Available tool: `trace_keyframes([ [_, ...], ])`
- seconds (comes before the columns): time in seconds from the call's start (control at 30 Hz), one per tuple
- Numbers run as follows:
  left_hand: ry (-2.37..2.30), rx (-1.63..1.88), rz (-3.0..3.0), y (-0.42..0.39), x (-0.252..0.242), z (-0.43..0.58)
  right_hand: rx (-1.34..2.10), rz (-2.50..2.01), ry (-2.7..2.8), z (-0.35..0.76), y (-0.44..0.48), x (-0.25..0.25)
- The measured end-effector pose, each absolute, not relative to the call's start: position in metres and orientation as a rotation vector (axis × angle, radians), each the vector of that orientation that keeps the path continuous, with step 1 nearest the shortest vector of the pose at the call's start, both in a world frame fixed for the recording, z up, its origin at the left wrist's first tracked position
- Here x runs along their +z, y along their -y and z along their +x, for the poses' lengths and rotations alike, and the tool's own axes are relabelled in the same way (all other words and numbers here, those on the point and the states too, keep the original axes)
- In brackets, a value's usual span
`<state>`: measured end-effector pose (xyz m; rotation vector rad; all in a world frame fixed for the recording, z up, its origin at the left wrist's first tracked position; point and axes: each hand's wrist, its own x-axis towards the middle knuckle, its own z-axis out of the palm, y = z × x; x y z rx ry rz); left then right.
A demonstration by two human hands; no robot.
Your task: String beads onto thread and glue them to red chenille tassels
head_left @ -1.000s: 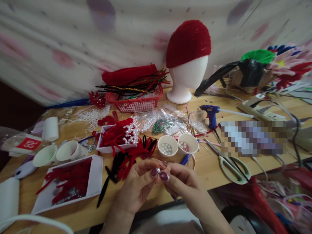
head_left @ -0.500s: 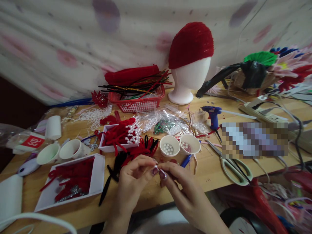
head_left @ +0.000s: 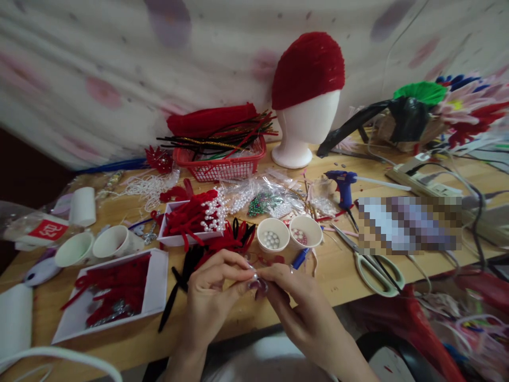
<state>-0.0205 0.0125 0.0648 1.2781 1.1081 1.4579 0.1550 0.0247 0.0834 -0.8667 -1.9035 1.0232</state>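
Note:
My left hand (head_left: 214, 294) and my right hand (head_left: 296, 297) meet over the front of the table, thumbs and fingertips pinched together. Between the tips shows a small, shiny whitish pearl bead (head_left: 255, 276), mostly hidden by the fingers. Just beyond them stand two paper cups: one cup (head_left: 273, 225) holds white pearl beads, the other (head_left: 314, 225) holds pink and white beads. A blue pen-like tool (head_left: 300, 258) lies by my right hand. Behind my left hand are red and black fuzzy loops (head_left: 225, 241).
A white box (head_left: 159, 286) of red fuzzy pieces lies left, beside more cups. Scissors (head_left: 377, 273) and a blue glue gun (head_left: 344, 185) lie right. Behind are a red basket (head_left: 222, 170) and a foam head (head_left: 306, 124) in a red cap. Cables run at far right.
My fingertips have shifted slightly against each other, with the thumbs now turned and lower. Both hands stay pinched together in nearly the same spot. The view has moved a little.

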Motion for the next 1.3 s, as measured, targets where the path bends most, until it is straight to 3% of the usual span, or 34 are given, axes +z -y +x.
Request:
trace_keyframes([
  [0.63,-1.251,1.412,1.27,-0.02,0.07,-0.008,1.035,-0.873,1.886,0.165,-0.028,0.08],
  [0.87,-1.071,1.635,0.835,-0.025,0.084,-0.012,1.121,-0.882,1.798,0.17,-0.03,0.083],
  [1.0,-0.934,1.527,0.708,-0.033,0.096,-0.003,1.312,-0.898,1.717,0.172,-0.028,0.081],
  [1.3,-1.057,1.659,0.729,-0.05,0.105,0.003,1.944,-0.689,1.115,0.168,-0.023,0.065],
])
